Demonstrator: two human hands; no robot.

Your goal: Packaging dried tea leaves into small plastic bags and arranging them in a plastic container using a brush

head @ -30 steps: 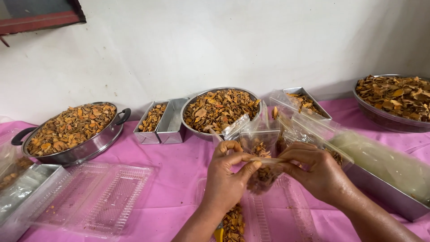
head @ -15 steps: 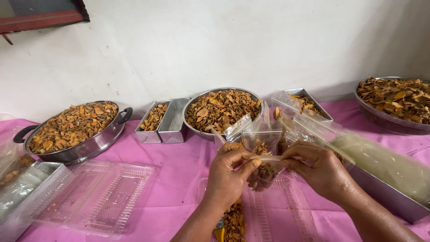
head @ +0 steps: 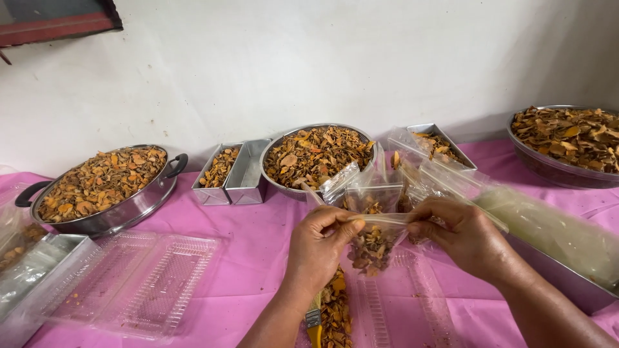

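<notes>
While dried orange chips point(head: 371, 248) fill it, left hand point(head: 319, 248) and right hand point(head: 467, 235) pinch a clear zip bag's point(head: 380, 222) top edge above the pink tablecloth point(head: 258, 251).

A small clear bag point(head: 373, 235) hangs upright in mid-air near the middle of the scene, just above the pink table. Its top edge is stretched flat, running left to right. Inside sit dried orange-brown chips, gathered in the lower half. The plastic is see-through and slightly wrinkled, its bottom sagging with the load.
</notes>
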